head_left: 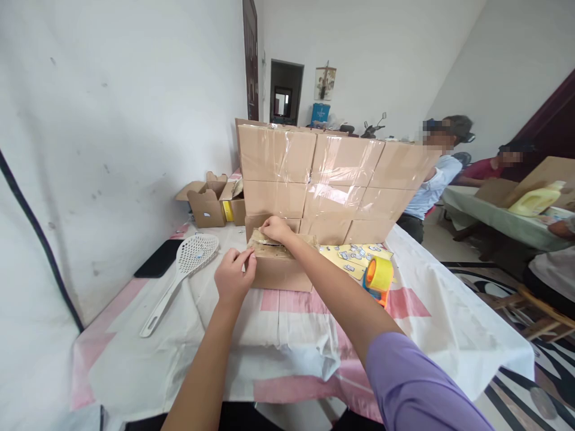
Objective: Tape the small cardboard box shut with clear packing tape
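Observation:
A small brown cardboard box (281, 272) lies on the white and pink tablecloth (296, 323) in front of me. My left hand (233, 276) grips the box's near left corner with its fingers curled against the side. My right hand (276, 229) reaches across and presses on the far left of the box's top flap, fingers bent over the edge. Right of the box lie a yellow label sheet (353, 256) and an orange tape dispenser (378, 276).
A stack of taped cardboard boxes (332, 179) forms a wall behind the small box. A white slotted spoon (182, 272) and a black flat object (158, 258) lie at left, open boxes (211, 203) beyond. Two people sit at a table (494, 218) at right.

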Demonstrator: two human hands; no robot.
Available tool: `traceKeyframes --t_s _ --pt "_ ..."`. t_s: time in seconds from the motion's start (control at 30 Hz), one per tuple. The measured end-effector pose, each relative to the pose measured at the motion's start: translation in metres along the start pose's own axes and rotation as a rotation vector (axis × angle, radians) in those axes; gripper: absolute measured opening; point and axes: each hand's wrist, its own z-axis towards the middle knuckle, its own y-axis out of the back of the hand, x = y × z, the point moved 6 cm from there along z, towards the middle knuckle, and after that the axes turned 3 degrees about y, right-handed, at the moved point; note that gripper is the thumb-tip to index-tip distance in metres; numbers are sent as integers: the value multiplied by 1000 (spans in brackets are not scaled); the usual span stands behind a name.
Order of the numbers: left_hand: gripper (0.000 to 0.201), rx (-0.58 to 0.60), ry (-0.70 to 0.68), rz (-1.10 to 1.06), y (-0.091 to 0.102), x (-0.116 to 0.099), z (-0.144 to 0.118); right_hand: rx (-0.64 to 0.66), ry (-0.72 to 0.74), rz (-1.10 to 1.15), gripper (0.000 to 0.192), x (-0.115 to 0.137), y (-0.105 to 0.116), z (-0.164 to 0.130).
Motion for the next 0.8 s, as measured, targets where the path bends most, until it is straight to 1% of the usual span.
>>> traceKeyframes --t_s 0.1,0.17,0.23,0.3,0.43,0.5,0.57,0.63,0.67,0.73,0.8 --pt "27 18 -68 -41 2 -2 4 17 -38 -17 21 0 2 -2" --pt "26 71 -117 -102 0 -2 4 23 -55 -33 26 1 4 -5" --pt "26 126 -126 -160 -4 2 2 35 -58 -46 28 2 5 -7" --pt "29 144 -92 -191 -10 9 -1 55 -47 -53 27 3 6 -7" --pt "33 120 8 -280 -17 18 -7 93 -28 -63 25 4 3 -6" --pt "35 123 116 -344 -20 21 -10 102 -30 -68 26 4 2 -5" --pt "36 135 267 -430 -23 24 -16 111 -30 -72 29 5 1 -5" --pt "35 139 400 -538 -26 27 -22 130 -30 -79 36 7 0 -7" --pt "35 133 439 -588 -27 27 -24 144 -29 -83 42 8 0 -8" --pt "34 115 446 -654 -29 27 -24 175 -24 -90 55 11 0 -11" --pt "35 114 411 -649 -33 29 -20 201 -13 -93 59 14 0 -15"
